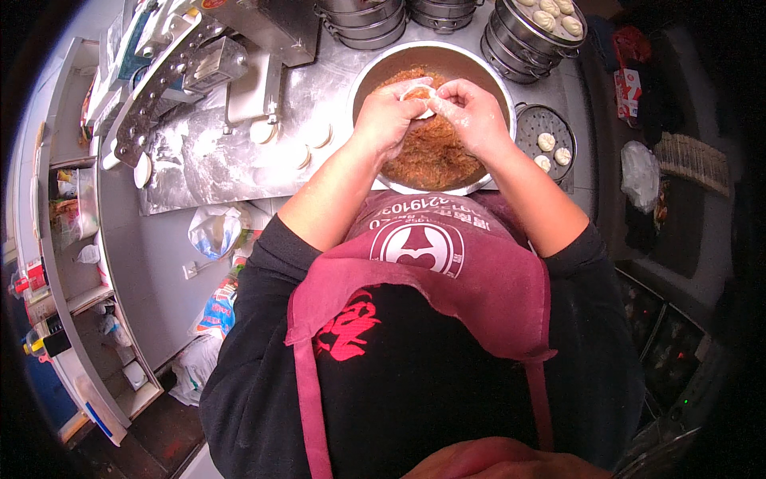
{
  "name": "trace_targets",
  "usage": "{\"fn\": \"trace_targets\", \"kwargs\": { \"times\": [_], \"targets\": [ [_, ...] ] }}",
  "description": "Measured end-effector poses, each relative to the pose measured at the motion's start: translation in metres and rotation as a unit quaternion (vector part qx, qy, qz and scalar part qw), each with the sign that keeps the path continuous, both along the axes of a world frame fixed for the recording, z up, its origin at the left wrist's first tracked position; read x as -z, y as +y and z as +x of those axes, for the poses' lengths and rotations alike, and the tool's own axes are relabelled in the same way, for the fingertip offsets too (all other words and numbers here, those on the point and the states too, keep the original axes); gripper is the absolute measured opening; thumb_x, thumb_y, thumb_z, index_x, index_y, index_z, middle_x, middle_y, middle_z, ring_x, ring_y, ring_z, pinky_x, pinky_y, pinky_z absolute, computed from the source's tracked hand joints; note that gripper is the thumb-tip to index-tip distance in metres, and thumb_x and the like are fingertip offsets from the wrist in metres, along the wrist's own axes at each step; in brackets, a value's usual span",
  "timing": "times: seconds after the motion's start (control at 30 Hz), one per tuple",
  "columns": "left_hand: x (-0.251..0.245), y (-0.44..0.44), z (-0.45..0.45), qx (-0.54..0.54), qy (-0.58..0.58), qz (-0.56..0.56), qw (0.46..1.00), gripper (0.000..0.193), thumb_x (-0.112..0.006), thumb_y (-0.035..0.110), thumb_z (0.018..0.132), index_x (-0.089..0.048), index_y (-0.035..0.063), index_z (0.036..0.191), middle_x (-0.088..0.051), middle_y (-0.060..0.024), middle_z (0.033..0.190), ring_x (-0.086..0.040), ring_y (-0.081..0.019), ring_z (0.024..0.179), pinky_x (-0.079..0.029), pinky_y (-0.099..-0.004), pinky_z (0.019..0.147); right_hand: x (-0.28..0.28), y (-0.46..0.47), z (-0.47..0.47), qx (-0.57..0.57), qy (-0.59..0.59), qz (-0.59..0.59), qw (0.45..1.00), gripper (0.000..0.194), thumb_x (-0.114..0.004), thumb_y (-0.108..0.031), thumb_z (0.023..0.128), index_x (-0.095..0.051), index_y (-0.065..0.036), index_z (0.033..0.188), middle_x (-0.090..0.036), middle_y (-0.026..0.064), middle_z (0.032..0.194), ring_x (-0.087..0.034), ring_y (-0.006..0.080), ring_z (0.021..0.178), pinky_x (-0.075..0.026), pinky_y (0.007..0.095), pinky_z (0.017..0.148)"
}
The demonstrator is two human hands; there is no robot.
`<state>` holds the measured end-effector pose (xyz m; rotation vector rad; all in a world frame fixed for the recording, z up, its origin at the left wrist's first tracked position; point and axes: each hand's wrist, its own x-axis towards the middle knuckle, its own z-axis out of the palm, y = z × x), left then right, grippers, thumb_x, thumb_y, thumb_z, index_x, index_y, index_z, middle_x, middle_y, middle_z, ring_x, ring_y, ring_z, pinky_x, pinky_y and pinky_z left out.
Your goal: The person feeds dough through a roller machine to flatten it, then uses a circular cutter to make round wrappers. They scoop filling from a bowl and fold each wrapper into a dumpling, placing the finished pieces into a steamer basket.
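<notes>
Above a large metal bowl (508, 96) of reddish-brown chopped filling (428, 158), both hands meet at one dough wrapper (423, 108) with filling in its middle. My left hand (386, 114) cups the wrapper from the left, thumb along its near side. On the right, the fingertips of my right hand (473, 114) pinch the wrapper's edge. Flour dusts the fingers. The underside of the wrapper is partly hidden by the hands. Several flat dough rounds (263, 132) lie left of the bowl on the floured steel table (203, 149).
A dough machine (251, 72) stands at the back left. Stacked steamers (368, 24) line the back; the right stack (520, 45) carries filled buns (544, 21) on top. Beside the bowl sits a perforated steamer tray (529, 123) with several buns (562, 157). Shelves (78, 239) stand far left.
</notes>
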<state>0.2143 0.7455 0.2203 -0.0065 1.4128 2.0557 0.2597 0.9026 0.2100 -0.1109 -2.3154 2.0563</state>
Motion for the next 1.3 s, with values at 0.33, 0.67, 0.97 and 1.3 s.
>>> {"fn": "trace_targets", "kwargs": {
  "times": [0.33,0.67,0.97,1.3],
  "targets": [
    [-0.009,-0.005,-0.013,0.034,-0.074,0.048,0.996,0.030,-0.049,0.009,0.089,-0.053,-0.0071,0.114,-0.060,-0.0147,0.112,-0.059,-0.0235,0.103,-0.054,-0.0361,0.086,0.000,-0.002,-0.009,0.029,-0.049,-0.050,0.997,0.020,-0.069,-0.017,0.086,-0.063,0.001,0.093,-0.065,0.0044,0.088,-0.059,0.0115,0.078,-0.048,0.0279,0.073],
    [0.007,0.007,0.009,-0.102,-0.094,0.086,0.987,0.027,-0.052,0.005,0.092,-0.052,-0.0044,0.117,-0.059,-0.0148,0.111,-0.059,-0.0244,0.103,-0.052,-0.0403,0.088,0.006,-0.006,0.006,0.046,0.149,0.194,0.968,0.018,-0.068,-0.014,0.084,-0.064,0.000,0.095,-0.067,0.0087,0.087,-0.064,0.0168,0.080,-0.050,0.0301,0.074],
    [0.006,0.003,0.003,-0.048,0.037,-0.048,0.997,0.032,-0.057,0.005,0.089,-0.056,-0.0087,0.118,-0.064,-0.0118,0.104,-0.064,-0.0187,0.091,-0.053,-0.0294,0.081,-0.007,-0.006,0.004,0.013,0.058,0.139,0.989,0.018,-0.065,-0.011,0.084,-0.062,-0.001,0.099,-0.064,0.0111,0.091,-0.063,0.0222,0.084,-0.049,0.0326,0.077],
    [-0.009,-0.005,-0.018,-0.028,-0.022,-0.022,0.999,0.036,-0.043,0.009,0.087,-0.052,-0.0080,0.118,-0.059,-0.0165,0.106,-0.060,-0.0232,0.098,-0.053,-0.0340,0.083,-0.002,-0.008,-0.013,0.014,-0.014,0.054,0.998,0.021,-0.067,-0.016,0.085,-0.063,0.000,0.099,-0.066,0.0071,0.088,-0.063,0.0167,0.082,-0.049,0.0303,0.076]
  ]
}}
